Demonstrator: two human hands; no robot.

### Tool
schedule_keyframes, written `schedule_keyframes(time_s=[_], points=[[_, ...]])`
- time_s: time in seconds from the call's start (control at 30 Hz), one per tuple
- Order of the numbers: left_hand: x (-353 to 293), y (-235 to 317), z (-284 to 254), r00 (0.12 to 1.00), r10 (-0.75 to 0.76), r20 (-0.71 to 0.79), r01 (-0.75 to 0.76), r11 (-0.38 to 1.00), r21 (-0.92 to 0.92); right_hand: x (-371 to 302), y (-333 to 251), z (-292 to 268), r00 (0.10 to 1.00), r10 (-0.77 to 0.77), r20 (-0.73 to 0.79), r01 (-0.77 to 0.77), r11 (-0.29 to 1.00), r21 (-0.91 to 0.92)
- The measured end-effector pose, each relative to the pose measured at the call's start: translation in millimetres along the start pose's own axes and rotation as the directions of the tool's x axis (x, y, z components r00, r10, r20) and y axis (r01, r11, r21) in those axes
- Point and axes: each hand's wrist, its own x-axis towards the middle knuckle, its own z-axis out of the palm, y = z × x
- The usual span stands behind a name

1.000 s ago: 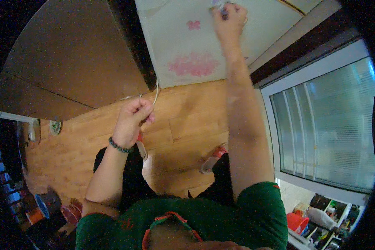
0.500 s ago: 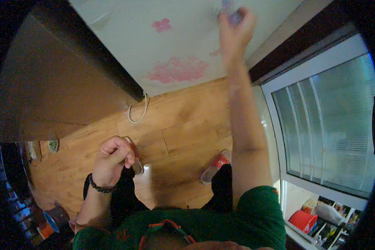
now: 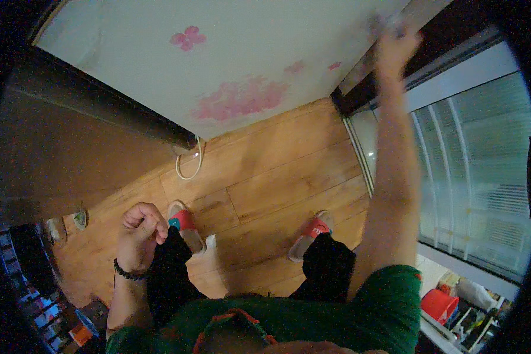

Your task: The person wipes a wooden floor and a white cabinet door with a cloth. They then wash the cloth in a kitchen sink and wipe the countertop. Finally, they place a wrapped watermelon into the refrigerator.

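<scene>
My right arm reaches far forward, up to a white wall (image 3: 130, 65) with pink flower patterns. At the wall's right edge, beside a dark door frame (image 3: 371, 88), my right hand (image 3: 396, 53) is closed around a blurred, purplish-grey thing (image 3: 390, 25). It looks soft, but motion blur hides its kind. My left hand (image 3: 140, 233) hangs low at the left, above the floor. Its fingers are curled in and nothing shows in them. A dark beaded bracelet (image 3: 128, 271) circles that wrist.
To the right stands a white-framed sliding door (image 3: 472, 153) with ribbed glass. Behind its lower end are a red container (image 3: 439, 305) and clutter. A white cable (image 3: 189, 176) loops onto the wooden floor (image 3: 265, 171). A brown cabinet-like surface (image 3: 76, 135) fills the left.
My right hand has moved right across the wall to the door frame, still holding the purplish-grey thing. My left hand has shifted slightly left and down, still curled. The view has shifted a little.
</scene>
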Motion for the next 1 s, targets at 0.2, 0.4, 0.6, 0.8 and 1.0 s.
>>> schedule_keyframes(time_s=[0.2,0.4,0.6,0.8,1.0], points=[[-6,5,9,0.999,0.021,-0.042,-0.022,0.999,-0.025,91,-47,20,0.909,-0.412,0.064,0.410,0.856,-0.314],[0,8,16,1.000,0.008,0.011,-0.008,1.000,0.002,-153,113,3,0.748,0.496,0.441,-0.410,0.868,-0.280],[3,9,8,0.999,-0.004,-0.054,0.000,0.998,-0.069,-149,155,-16,0.426,0.792,0.436,-0.900,0.324,0.291],[11,19,10,1.000,-0.032,0.003,0.032,0.993,-0.116,-184,140,15,0.275,0.801,0.532,-0.960,0.194,0.204],[6,25,15,0.998,-0.066,0.021,0.069,0.975,-0.213,-198,74,40,0.611,0.674,0.415,-0.776,0.405,0.483]])
